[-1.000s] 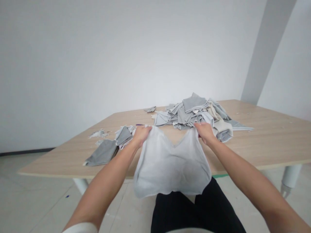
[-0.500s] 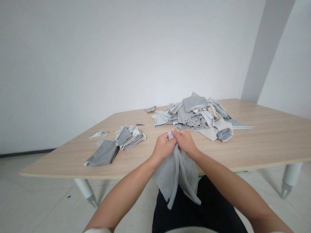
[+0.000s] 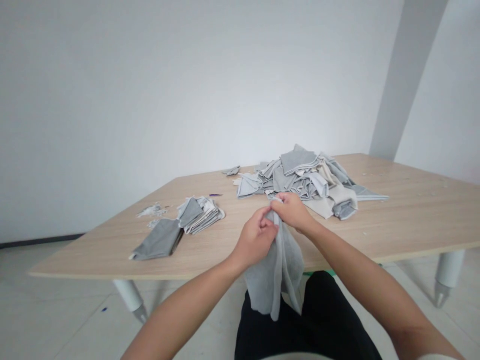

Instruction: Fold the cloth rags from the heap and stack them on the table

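A light grey cloth (image 3: 279, 272) hangs folded lengthwise in front of the table edge, over my lap. My right hand (image 3: 294, 212) pinches its top corners, raised above the tabletop. My left hand (image 3: 255, 241) is closed round the cloth just below, a little lower and to the left. Both hands sit close together, near the front of a big heap of grey and cream cloths (image 3: 307, 180).
The light wooden table (image 3: 412, 210) carries a small stack of folded cloths (image 3: 200, 214), a flat dark grey cloth (image 3: 159, 240) and some scraps (image 3: 152, 210) on its left. White walls stand behind. A white table leg (image 3: 446, 272) is at the right.
The cloth was spread wide between both hands, then the hands came together and folded it in half. Now my left hand has slid down the fold while my right holds the top.
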{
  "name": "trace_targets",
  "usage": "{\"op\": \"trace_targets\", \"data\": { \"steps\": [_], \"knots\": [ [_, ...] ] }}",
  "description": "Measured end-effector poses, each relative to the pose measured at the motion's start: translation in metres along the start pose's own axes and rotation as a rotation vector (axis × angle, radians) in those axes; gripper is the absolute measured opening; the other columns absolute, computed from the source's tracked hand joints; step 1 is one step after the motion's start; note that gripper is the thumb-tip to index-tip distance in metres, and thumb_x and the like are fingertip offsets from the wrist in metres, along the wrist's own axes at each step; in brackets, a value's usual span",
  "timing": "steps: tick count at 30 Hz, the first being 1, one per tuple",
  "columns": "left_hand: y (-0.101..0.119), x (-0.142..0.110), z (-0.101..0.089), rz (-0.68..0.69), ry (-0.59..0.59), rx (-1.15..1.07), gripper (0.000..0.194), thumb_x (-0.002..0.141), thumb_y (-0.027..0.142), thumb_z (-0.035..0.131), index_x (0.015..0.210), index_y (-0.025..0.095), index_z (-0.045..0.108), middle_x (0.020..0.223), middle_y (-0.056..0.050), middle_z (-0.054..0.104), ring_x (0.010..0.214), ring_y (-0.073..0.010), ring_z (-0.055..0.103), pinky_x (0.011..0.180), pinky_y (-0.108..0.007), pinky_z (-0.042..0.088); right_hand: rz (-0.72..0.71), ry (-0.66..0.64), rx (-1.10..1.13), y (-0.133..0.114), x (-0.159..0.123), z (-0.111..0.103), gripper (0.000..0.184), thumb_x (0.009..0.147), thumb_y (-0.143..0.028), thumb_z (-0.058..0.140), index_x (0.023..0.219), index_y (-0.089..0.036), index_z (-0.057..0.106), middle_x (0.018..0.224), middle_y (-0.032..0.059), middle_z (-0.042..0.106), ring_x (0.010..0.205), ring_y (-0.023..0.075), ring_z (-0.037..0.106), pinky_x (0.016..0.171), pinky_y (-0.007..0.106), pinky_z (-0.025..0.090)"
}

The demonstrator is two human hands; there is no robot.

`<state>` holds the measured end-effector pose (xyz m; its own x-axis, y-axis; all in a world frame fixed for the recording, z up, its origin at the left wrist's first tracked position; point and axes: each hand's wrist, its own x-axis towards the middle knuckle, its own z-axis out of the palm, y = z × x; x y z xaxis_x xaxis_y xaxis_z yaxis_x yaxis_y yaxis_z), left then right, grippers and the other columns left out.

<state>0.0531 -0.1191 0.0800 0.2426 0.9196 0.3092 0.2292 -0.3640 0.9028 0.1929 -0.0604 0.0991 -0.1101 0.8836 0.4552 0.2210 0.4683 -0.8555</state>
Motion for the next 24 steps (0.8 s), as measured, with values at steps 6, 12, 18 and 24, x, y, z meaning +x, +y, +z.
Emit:
{"op": "trace_targets", "data": {
  "steps": [6,12,18,24],
  "knots": [
    [-0.009,-0.002,-0.018,0.173,0.138,0.046,0.030,0.084,0.039,0.056,0.105,0.017,0.062,0.081,-0.005,0.066,0.073,-0.0160,0.062,0.068,-0.027,0.047,-0.169,-0.253,0.137,-0.030,-0.010,-0.038,0.018,0.072,-0.032,0.053,0.060,-0.019,0.047,0.052,-0.0065,0.039,0.047,0.0078,0.033,0.046,0.020,0.026],
    [-0.002,0.007,-0.036,0.304,0.008,0.116,0.052,0.075,0.033,0.067,0.124,0.018,0.054,0.111,-0.011,0.062,0.092,-0.0186,0.058,0.059,-0.021,0.040,-0.335,-0.297,0.016,-0.040,-0.020,-0.046,0.015,0.070,-0.027,0.052,0.058,-0.019,0.047,0.052,-0.0053,0.041,0.050,0.0083,0.034,0.049,0.020,0.028],
    [0.010,-0.002,-0.045,0.263,-0.348,0.024,0.026,0.071,0.036,0.069,0.083,0.013,0.067,0.078,-0.006,0.061,0.070,-0.0155,0.053,0.063,-0.026,0.039,-0.339,-0.377,-0.020,-0.038,-0.017,-0.047,0.015,0.072,-0.027,0.051,0.060,-0.018,0.048,0.054,-0.0049,0.041,0.052,0.0087,0.036,0.051,0.020,0.029],
    [0.017,-0.008,-0.037,-0.166,-0.741,-0.275,0.047,0.061,0.033,0.073,0.104,0.017,0.062,0.079,-0.005,0.063,0.063,-0.0158,0.056,0.054,-0.024,0.040,-0.344,-0.396,-0.017,-0.040,-0.017,-0.047,0.013,0.071,-0.024,0.051,0.060,-0.018,0.047,0.055,-0.0050,0.042,0.053,0.0083,0.036,0.051,0.020,0.029]
  ]
}}
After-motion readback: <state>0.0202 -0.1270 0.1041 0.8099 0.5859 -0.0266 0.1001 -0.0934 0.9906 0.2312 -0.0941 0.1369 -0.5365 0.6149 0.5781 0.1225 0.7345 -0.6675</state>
